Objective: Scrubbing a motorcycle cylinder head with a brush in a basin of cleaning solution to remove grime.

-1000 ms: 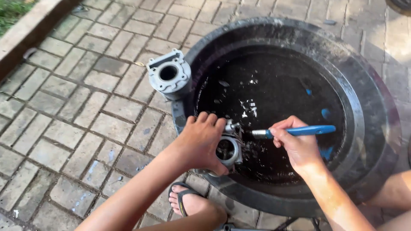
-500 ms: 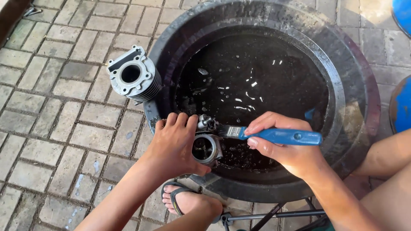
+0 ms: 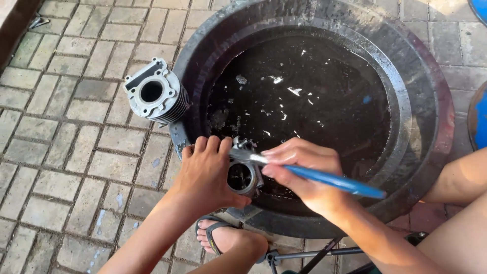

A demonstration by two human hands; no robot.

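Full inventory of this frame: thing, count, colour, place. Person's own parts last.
Basin: 1, black, round, on the paving, holds dark liquid.
Finned metal cylinder: 1, grey, on the paving against the basin's left rim.
Small metal part: 1, grey, round bore, over the basin's near edge.
Brush: 1, blue handle, head on the small part.
Brick paving: grey.
Blue objects: 2, cut off at the right edge and top right corner.
Sandal: 1, dark, on a foot below the basin.
Left hand: grips the small part.
Right hand: holds the brush.
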